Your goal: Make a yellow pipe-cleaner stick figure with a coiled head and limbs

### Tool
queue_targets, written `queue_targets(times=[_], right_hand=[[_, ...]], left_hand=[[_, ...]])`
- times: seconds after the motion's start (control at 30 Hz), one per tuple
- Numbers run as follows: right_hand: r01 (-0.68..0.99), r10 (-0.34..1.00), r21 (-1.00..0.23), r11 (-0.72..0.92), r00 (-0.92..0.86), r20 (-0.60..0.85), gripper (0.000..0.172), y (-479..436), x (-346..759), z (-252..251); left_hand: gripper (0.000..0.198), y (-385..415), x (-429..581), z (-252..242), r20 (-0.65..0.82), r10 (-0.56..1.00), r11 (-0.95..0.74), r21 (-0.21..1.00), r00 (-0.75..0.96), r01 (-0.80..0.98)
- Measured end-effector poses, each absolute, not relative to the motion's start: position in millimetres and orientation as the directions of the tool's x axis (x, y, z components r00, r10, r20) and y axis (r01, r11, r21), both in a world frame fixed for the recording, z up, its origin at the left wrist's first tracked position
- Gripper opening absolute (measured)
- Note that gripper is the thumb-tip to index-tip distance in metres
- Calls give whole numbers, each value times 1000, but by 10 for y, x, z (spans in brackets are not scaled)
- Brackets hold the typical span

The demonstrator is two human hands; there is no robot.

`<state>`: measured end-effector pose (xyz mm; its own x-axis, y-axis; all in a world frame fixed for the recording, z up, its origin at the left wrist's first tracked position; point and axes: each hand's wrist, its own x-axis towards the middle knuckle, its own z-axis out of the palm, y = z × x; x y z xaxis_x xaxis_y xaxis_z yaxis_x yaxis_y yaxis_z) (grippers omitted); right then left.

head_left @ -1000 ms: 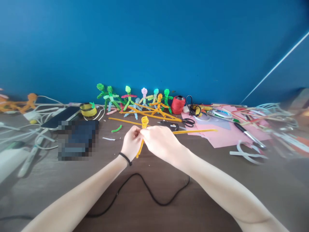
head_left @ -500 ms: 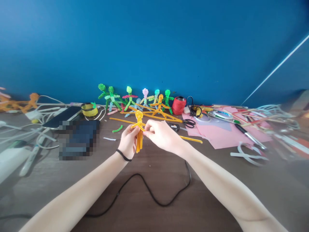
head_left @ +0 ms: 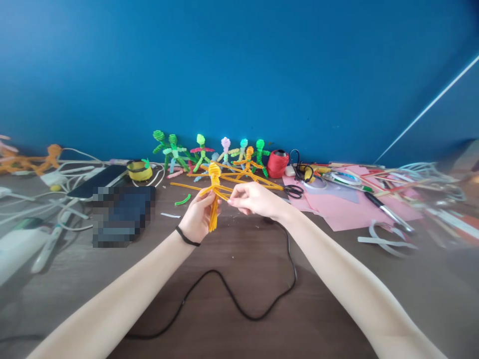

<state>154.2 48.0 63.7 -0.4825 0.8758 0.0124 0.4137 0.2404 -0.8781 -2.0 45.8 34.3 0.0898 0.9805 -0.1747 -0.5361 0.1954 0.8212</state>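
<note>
Right hand [head_left: 256, 200] has shifted rightward, away from left hand [head_left: 199, 217]; black cable [head_left: 256, 318] lies nearest on table [head_left: 224, 341]; yellow doll [head_left: 214, 172] held upright above it, left grip closed around its body, right grip pinching its side strand [head_left: 223, 196]; scissors [head_left: 294, 191] beyond, to the right; small dolls [head_left: 249, 158] line the blue wall [head_left: 239, 75].

We have one view, from a camera worn on the head, facing forward and down. It looks from close by, taking in the left hand [head_left: 199, 215] and right hand [head_left: 254, 199] mid-frame, the worktop [head_left: 224, 334] below and the blue wall [head_left: 239, 75] ahead of us.
</note>
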Motion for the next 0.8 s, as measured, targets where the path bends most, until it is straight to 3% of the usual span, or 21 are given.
queue_targets(times=[0.4,0.8], right_hand=[[234,833,-972,30,-543,-105,25,663,1722,541],[375,846,-910,174,-530,-56,32,699,1811,526]], left_hand=[[10,454,-49,349,-74,962,215,798,264,-563],[4,441,-74,374,-114,882,321,856,458,-405]])
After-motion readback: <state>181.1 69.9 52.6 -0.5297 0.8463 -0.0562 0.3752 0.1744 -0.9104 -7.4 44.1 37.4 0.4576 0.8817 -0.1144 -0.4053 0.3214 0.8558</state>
